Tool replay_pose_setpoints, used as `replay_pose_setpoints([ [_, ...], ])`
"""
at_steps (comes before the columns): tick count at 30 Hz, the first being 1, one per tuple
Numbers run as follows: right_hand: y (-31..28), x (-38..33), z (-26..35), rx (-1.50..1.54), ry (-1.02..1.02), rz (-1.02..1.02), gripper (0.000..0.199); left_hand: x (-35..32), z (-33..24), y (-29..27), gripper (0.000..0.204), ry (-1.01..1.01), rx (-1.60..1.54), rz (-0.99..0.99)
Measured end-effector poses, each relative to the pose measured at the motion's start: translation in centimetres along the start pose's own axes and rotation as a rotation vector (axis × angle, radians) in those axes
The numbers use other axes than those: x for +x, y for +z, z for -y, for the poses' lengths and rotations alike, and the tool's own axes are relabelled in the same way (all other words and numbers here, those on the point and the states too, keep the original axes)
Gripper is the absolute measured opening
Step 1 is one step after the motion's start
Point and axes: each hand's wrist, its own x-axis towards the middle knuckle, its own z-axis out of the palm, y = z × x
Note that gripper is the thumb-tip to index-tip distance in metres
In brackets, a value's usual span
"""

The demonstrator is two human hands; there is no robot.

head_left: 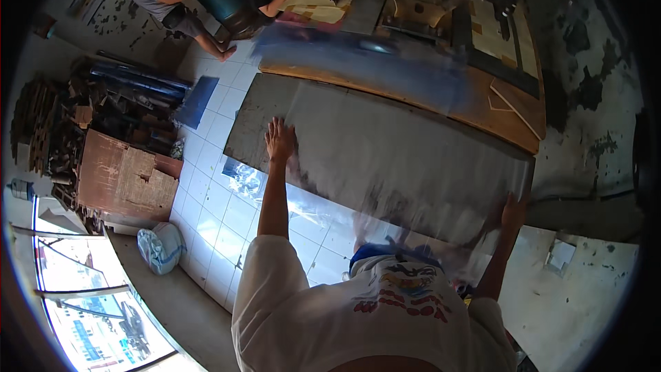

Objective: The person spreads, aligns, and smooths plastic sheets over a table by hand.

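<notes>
A large grey rectangular panel with a glossy sheen (385,145) lies before me, slanting from the upper left to the lower right. My left hand (279,139) rests flat on it near its left end, fingers extended. At the panel's near right corner is my right hand (512,212), touching or close to the edge. That hand is dim, and its fingers do not show clearly. Along the panel's far side, a blurred blue sheet-like thing (372,58) lies over a brown wooden board (506,117).
A metal machine (420,10) stands beyond the board. Two people (162,7) are at the far left, by a dark drum (231,3). Stacked scrap and boards (124,172) line the left wall, with a white sack (160,248) nearby. A pale panel (564,296) is at my right.
</notes>
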Motion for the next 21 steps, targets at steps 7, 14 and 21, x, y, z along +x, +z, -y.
replay_pose_setpoints([
  [7, -1.5, 0.7, -4.6, 0.062, 0.176, 0.085, 0.052, -0.9, -3.2, 0.5, 0.052, 0.013, -0.032, 0.031],
  [14, 0.3, 3.2, -8.0, -0.059, 0.074, 0.033, 0.053, 1.6, -7.6, 0.9, 0.051, -0.007, 0.079, -0.072],
  [21, 0.5, 2.9, -7.9, -0.024, 0.133, 0.05, 0.054, 10.2, -11.7, 0.4, 0.056, 0.236, -0.161, 0.137],
])
